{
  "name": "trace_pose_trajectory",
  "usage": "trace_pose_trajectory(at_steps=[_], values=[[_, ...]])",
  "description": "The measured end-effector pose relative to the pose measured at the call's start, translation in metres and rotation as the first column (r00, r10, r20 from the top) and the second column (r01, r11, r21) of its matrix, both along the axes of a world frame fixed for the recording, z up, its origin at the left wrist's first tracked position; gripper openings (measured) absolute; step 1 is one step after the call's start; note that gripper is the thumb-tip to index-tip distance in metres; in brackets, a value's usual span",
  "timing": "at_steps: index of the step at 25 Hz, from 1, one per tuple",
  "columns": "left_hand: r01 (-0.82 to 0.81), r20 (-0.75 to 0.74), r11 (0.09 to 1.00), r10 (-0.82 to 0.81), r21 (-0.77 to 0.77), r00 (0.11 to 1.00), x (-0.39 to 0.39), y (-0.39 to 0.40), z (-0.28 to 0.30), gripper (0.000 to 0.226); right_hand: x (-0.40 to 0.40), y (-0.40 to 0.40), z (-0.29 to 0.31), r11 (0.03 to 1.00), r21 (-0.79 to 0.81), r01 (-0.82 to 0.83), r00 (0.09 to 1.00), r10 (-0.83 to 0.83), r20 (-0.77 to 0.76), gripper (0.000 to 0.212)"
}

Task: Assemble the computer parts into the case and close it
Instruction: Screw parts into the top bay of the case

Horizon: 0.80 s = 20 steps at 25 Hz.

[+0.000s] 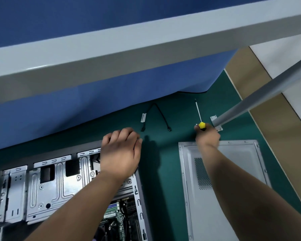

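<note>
Right hand (208, 136) reaches past the far edge of the side panel (222, 188), fingers curled round the yellow-ended handle of a screwdriver (199, 117) whose shaft points away over the green desk (163, 171). Left hand (120, 153) rests with bent fingers on the open computer case (47, 185), at its far right corner, holding nothing I can make out. Between the hands, farther off, lies a black cable (156, 115). Blue cloth (76, 105) hangs behind; a grey post (250, 105) slants at right.
</note>
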<state>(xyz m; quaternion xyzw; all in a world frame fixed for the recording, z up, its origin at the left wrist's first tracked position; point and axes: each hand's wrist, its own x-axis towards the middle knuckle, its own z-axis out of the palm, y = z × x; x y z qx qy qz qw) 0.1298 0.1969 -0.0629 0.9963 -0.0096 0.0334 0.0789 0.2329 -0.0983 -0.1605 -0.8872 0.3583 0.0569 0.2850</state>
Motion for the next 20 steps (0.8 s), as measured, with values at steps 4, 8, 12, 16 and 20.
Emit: trace_pose_trajectory(at_steps=[4, 8, 12, 16, 20], values=[[-0.011, 0.024, 1.000, 0.012, -0.019, 1.000, -0.001, -0.001, -0.001, 0.031, 0.001, 0.001, -0.004, 1.000, -0.026, 0.000, 1.000, 0.000, 0.004, 0.022], [-0.006, 0.028, 1.000, 0.007, -0.012, 1.000, 0.000, 0.001, -0.001, 0.031, -0.001, -0.003, 0.001, 1.000, -0.005, -0.030, 0.999, 0.030, -0.011, 0.024], [0.015, -0.055, 0.999, -0.016, -0.029, 0.998, 0.003, 0.001, 0.003, 0.034, -0.020, -0.001, 0.027, 0.989, 0.142, -0.051, 0.999, 0.049, 0.018, 0.019], [0.040, -0.223, 0.970, -0.095, -0.238, 0.970, 0.005, 0.011, 0.011, 0.033, -0.067, 0.042, 0.078, 0.887, 0.460, -0.030, 0.989, -0.040, 0.141, 0.005], [-0.054, -0.126, 0.777, -0.032, -0.627, 0.991, -0.026, 0.013, 0.033, 0.029, -0.120, 0.098, 0.125, 0.679, 0.721, -0.141, 0.976, -0.026, 0.216, 0.012]])
